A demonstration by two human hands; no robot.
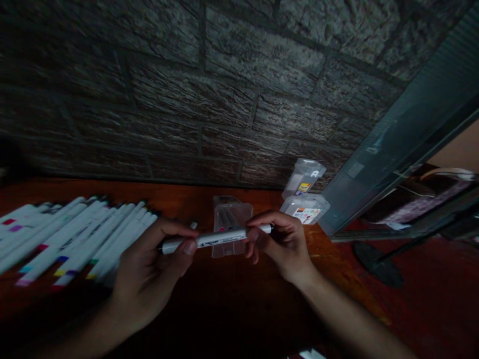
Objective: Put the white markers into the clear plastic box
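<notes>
Between my two hands a white marker [221, 238] is held nearly level, with dark printing along its barrel. My left hand [157, 264] pinches its left end between thumb and fingers. At its right end, my right hand [282, 244] grips it the same way, near the dark tip. Behind the marker stands a clear plastic case [234, 212] with a few markers inside, partly hidden by the held one. A pile of white markers [75, 234] with coloured ends lies on the table left of my left hand.
Clear plastic box parts with labels, an upright one [303, 179] and a lower one [306, 207], stand at the table's back right corner. A stone-block wall [232, 89] rises behind the wooden table [179, 197]. Right of the table, a black round base [377, 264] rests on the red floor.
</notes>
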